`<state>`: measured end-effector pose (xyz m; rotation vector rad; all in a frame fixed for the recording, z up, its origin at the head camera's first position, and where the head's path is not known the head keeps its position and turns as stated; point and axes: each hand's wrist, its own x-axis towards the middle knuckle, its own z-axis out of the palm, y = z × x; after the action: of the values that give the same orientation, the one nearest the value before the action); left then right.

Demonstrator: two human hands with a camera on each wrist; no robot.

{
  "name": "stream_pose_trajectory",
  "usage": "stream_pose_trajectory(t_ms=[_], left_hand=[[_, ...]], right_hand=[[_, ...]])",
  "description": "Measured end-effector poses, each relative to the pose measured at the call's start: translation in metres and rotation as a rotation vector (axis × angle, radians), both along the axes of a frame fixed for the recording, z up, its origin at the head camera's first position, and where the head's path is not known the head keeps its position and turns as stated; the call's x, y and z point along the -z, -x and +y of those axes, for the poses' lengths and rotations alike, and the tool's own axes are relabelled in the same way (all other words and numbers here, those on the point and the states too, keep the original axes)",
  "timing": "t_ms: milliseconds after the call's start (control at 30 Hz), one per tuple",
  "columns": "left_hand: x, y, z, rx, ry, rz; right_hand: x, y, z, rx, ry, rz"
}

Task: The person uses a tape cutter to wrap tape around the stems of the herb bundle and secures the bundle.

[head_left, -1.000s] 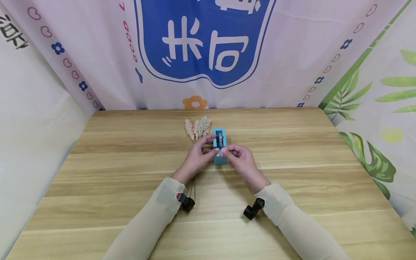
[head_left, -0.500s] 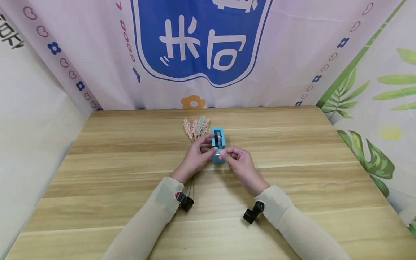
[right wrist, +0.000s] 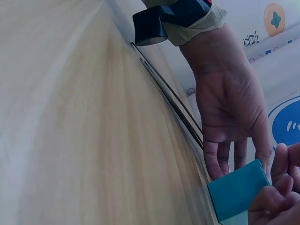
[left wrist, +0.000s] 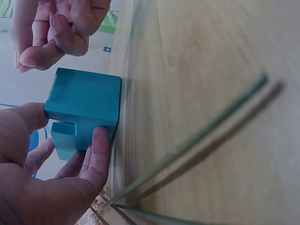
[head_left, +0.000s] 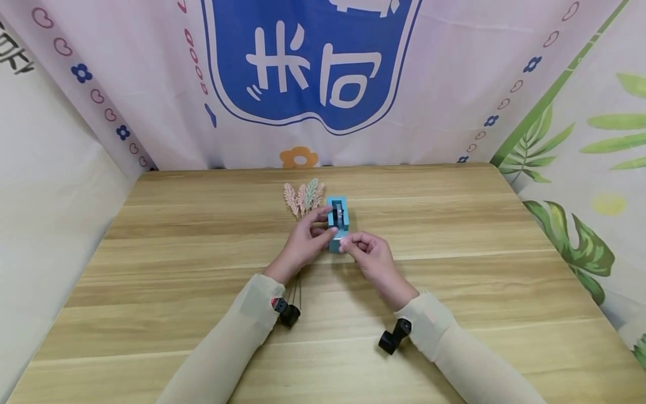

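Observation:
A teal tape dispenser [head_left: 339, 224] with a roll of clear tape [head_left: 338, 212] stands on the table ahead. My left hand [head_left: 301, 242] grips it from the left side, fingers and thumb around its body. In the left wrist view its teal front [left wrist: 86, 93] and toothed cutter [left wrist: 51, 86] face my right hand [left wrist: 61, 28]. My right hand [head_left: 374, 259] has thumb and index finger pinched together at the cutter end, on the tape's end; the clear strip itself is hardly visible. Artificial flower sprigs [head_left: 305, 197], pink and pale green, lie beside and under my left hand.
Thin flower stems [head_left: 298, 294] run toward me beneath my left wrist. The wooden table [head_left: 454, 224] reaches a printed curtain [head_left: 192, 101] at its back edge. A small camera [head_left: 289, 314] hangs from my left wrist and another [head_left: 388, 341] from my right.
My right hand's pinched fingers have moved a little toward me, from over the dispenser's front part to its near end. My left hand keeps its hold. The head view has shifted slightly.

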<state>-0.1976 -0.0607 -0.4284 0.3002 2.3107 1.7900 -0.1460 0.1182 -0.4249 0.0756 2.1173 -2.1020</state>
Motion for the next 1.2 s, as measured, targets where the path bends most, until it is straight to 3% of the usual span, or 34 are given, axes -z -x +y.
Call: stream_pose_trajectory(t_ms=[700,1200], left_hand=[[-0.004,-0.002,0.0,-0.009,0.036,-0.004],[-0.004,-0.002,0.0,-0.004,0.03,0.003]], right_hand=[[-0.002,-0.015,-0.001,0.034,0.042,-0.05],[-0.004,-0.026,0.001,0.012,0.096,-0.06]])
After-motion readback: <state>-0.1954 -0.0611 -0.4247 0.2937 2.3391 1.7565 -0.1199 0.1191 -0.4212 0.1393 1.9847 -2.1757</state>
